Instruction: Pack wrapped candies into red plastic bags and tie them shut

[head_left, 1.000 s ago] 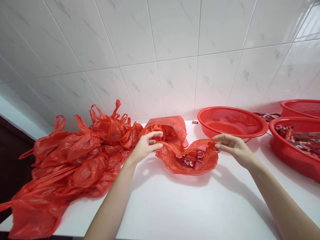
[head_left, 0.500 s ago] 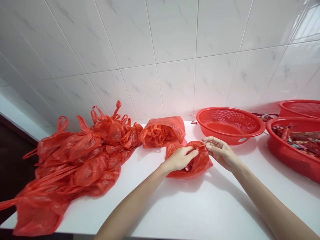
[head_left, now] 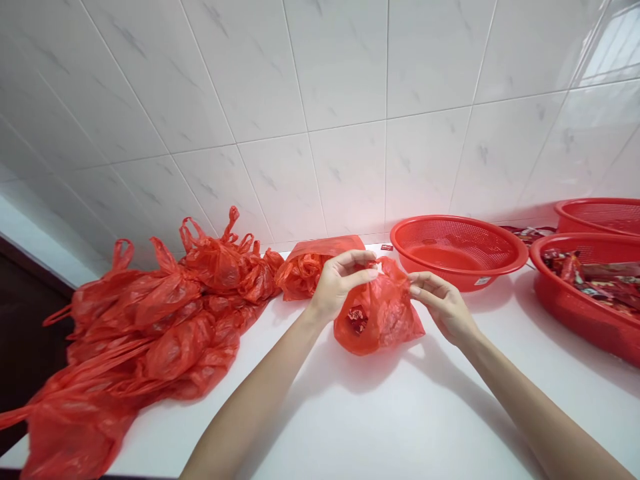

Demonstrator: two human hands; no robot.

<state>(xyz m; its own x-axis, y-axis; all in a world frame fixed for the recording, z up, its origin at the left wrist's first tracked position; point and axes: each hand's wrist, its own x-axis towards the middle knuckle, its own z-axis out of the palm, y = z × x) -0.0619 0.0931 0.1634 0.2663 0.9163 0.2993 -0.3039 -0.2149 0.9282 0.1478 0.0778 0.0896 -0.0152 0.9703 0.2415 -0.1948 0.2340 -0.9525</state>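
Note:
A small red plastic bag (head_left: 383, 313) with red candy packets inside hangs just above the white counter (head_left: 380, 413). My left hand (head_left: 340, 280) pinches the bag's top at its left side, fingers closed on the plastic. My right hand (head_left: 443, 303) grips the bag's right edge with bent fingers. The bag's mouth is gathered between the two hands.
A heap of tied red bags (head_left: 145, 320) covers the counter's left part, and a bundle of empty red bags (head_left: 313, 263) lies behind my left hand. An empty red basket (head_left: 457, 250) stands at the back; two more baskets (head_left: 590, 280) with packets stand at the right by the tiled wall.
The bag lay open and spread on the counter; both hands drew its edges together and lifted it, so it now hangs gathered between them.

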